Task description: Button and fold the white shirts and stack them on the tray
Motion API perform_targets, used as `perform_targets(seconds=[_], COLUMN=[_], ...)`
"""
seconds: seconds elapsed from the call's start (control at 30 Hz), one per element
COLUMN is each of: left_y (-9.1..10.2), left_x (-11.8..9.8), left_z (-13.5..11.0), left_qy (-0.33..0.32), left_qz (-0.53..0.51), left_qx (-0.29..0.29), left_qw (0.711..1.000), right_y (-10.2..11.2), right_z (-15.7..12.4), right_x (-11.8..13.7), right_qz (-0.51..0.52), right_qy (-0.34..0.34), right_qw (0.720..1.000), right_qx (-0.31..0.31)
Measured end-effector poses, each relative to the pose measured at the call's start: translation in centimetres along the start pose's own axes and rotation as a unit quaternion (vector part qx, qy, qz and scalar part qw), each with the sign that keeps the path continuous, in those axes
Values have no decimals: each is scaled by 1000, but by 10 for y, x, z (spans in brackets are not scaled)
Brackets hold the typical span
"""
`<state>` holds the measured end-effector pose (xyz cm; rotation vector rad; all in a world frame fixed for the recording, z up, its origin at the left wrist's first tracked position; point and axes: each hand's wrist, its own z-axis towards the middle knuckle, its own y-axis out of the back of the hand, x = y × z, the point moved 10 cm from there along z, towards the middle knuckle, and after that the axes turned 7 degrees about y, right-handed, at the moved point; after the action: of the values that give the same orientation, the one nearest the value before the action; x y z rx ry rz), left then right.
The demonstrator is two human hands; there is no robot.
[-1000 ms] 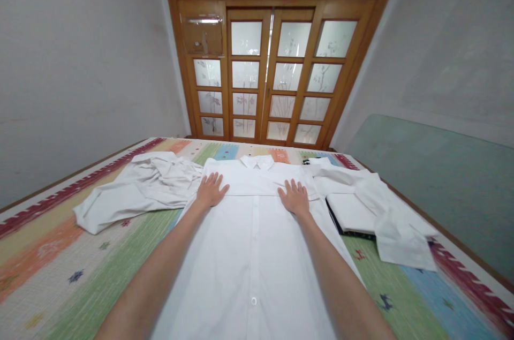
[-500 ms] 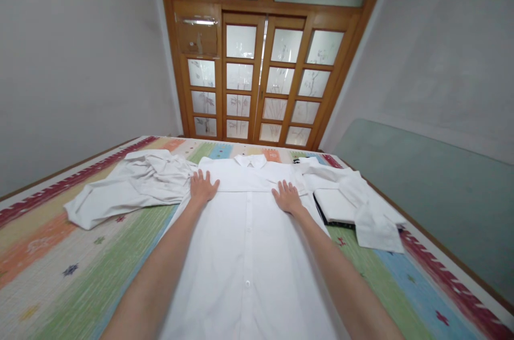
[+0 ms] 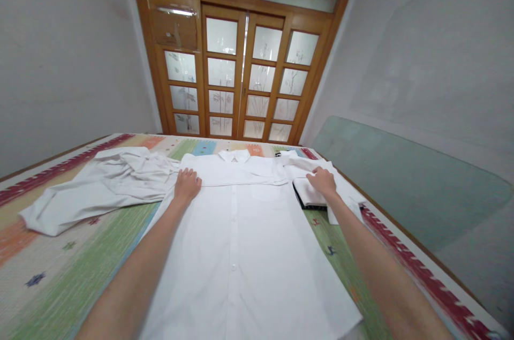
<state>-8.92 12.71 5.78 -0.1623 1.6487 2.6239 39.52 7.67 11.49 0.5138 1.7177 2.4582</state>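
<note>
- Broadly, the striped cover (image 3: pixel 76 270) leaves open room on both flanks of the white shirt (image 3: pixel 241 254); its red border runs close along the right edge, next to a green panel (image 3: pixel 405 179), and a wooden door (image 3: pixel 236 83) closes off the far end.
- Lying flat, button side up, the white shirt has its collar towards the door and its hem towards the person.
- Palm down, the left hand (image 3: pixel 187 184) presses on the shirt's near-left shoulder, fingers flat and loosely together, holding nothing.
- Off the shirt's body, the right hand (image 3: pixel 322 180) rests on the right-side sleeve (image 3: pixel 299 167), which is bunched over a dark-edged flat thing (image 3: pixel 305 199).
- Whether those fingers pinch the cloth or only lie on it cannot be told.
- Beyond the left hand, the left-side sleeve (image 3: pixel 96 190) sprawls crumpled and well outward across the cover.
- Both forearms are cut off at the bottom, and the flat thing is mostly hidden under white cloth.
</note>
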Motion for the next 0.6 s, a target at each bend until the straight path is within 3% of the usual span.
perform_targets(seconds=[0.13, 0.23, 0.33, 0.43, 0.6], left_y=[3, 5, 5, 5, 4], left_x=[-3, -4, -5, -4, -14], left_z=[0, -1, 0, 0, 1], left_qy=[-6, -8, -9, -4, -6], left_qz=[6, 7, -7, -43, -87], left_qx=[3, 2, 7, 22, 36], left_qw=[1000, 1000, 1000, 999, 995], right_y=[12, 6, 3, 23, 46], right_z=[-19, -25, -21, -9, 18], right_x=[-49, -77, -96, -106, -80], right_qz=[-121, -108, -46, 43, 269], right_qy=[-61, -100, -127, -157, -136], right_qw=[990, 989, 990, 987, 952], right_qx=[-31, 2, 38, -10, -45])
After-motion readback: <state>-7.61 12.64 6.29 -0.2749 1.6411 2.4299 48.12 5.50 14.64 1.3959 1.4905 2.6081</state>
